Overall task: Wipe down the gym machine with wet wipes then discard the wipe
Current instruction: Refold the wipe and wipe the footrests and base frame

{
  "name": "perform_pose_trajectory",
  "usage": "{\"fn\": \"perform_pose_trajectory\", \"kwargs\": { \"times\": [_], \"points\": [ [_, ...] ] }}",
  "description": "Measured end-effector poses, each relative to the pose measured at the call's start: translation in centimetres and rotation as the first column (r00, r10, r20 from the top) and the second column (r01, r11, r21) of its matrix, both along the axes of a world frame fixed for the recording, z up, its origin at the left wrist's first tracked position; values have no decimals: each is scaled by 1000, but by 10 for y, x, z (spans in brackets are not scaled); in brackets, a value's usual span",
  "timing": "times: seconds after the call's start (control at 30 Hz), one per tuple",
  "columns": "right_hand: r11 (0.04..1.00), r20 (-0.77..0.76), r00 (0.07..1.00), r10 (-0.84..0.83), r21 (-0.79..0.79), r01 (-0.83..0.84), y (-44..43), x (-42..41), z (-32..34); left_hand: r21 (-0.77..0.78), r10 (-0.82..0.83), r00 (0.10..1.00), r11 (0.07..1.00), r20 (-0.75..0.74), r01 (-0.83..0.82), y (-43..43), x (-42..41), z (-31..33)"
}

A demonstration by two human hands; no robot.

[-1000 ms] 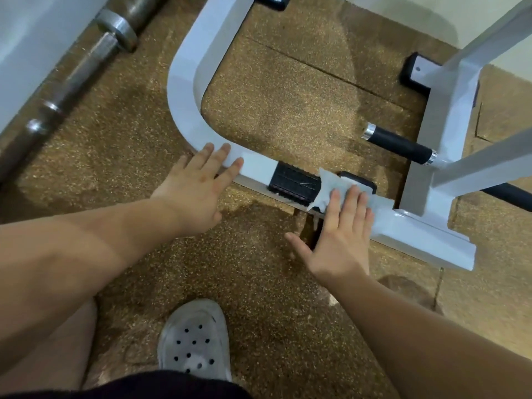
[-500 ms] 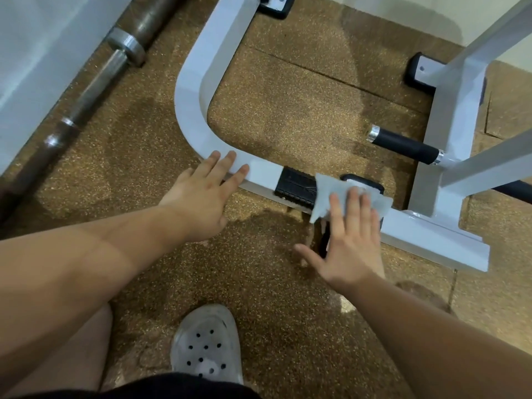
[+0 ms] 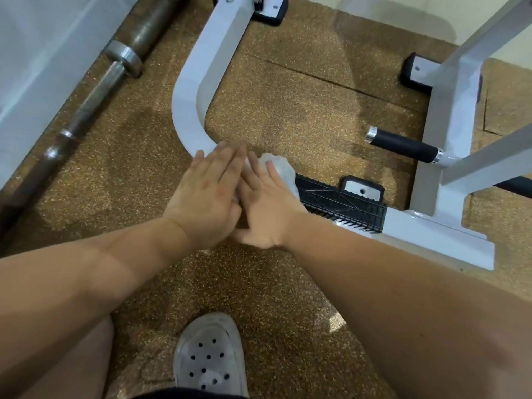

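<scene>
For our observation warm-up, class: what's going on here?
A person leans over a white gym machine frame. Their right hand presses a wet wipe flat against the frame, next to the black tread plate. The left hand lies flat on the frame beside it, touching the right hand. The wipe is not yet discarded.

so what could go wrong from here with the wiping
1. The left hand lies on the white frame's bend, touching the right hand; the patch under it may go unwiped.
2. The wipe is bunched under flat fingers, not gripped, so it could slip onto the floor.
3. The ribbed black footplate beside it might snag or tear it.
</scene>
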State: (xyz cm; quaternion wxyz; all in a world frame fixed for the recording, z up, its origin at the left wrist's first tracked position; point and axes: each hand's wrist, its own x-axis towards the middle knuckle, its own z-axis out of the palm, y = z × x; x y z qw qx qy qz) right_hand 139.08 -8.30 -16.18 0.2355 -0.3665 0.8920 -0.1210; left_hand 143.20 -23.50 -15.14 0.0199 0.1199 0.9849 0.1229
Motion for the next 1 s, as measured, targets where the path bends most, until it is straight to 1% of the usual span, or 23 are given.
{"fn": "perform_pose_trajectory", "kwargs": {
  "times": [0.03,0.07,0.13,0.17,0.2,0.27,0.37,0.43,0.53,0.67,0.73,0.8,0.87,0.9,0.93,1.0],
  "points": [
    [999,-58,998,-31,-14,30,8,3,0,14,-37,999,999,8,37,5,2,-1],
    [997,-92,992,-82,-16,81,17,7,-1,23,-72,995,997,72,71,10,3,-3],
    [983,-102,980,-170,45,175,41,17,-4,11,-126,943,992,307,129,22,2,-6],
    [975,-89,977,-193,98,202,54,22,-7,-18,-139,909,987,394,159,27,2,-10],
    [967,-77,977,-199,146,208,64,25,-9,-51,-138,891,983,433,177,31,2,-14],
    [963,-77,980,-181,190,193,75,26,-10,-108,-120,901,978,417,181,35,6,-21],
    [955,-90,976,-198,207,213,74,18,-10,-203,-98,941,964,325,171,37,10,-26],
    [947,-99,974,-204,233,222,70,10,-10,-259,-77,955,953,288,155,35,9,-26],
    [948,-95,971,-217,216,233,66,-1,-9,-313,-63,970,940,235,137,21,-1,-21],
    [960,-117,987,-113,241,139,59,-5,-11,-336,-90,988,933,123,126,-10,-11,-16],
    [962,-134,989,-67,255,100,54,-4,-13,-320,-102,991,939,83,123,-20,-13,-18],
    [960,-148,988,-31,269,71,47,-4,-15,-275,-94,996,957,3,91,-22,-16,-17],
    [963,-140,989,-45,256,80,41,-5,-15,-191,-100,988,979,-114,77,-13,-20,-15],
    [966,-133,988,-74,238,105,40,-6,-13,-125,-118,984,987,-132,102,-4,-21,-15],
    [966,-131,985,-110,219,137,40,-8,-11,-61,-145,987,988,-72,141,7,-22,-15],
    [958,-129,975,-181,201,204,46,-8,-8,30,-195,968,981,161,192,24,-21,-19]
  ]
}}
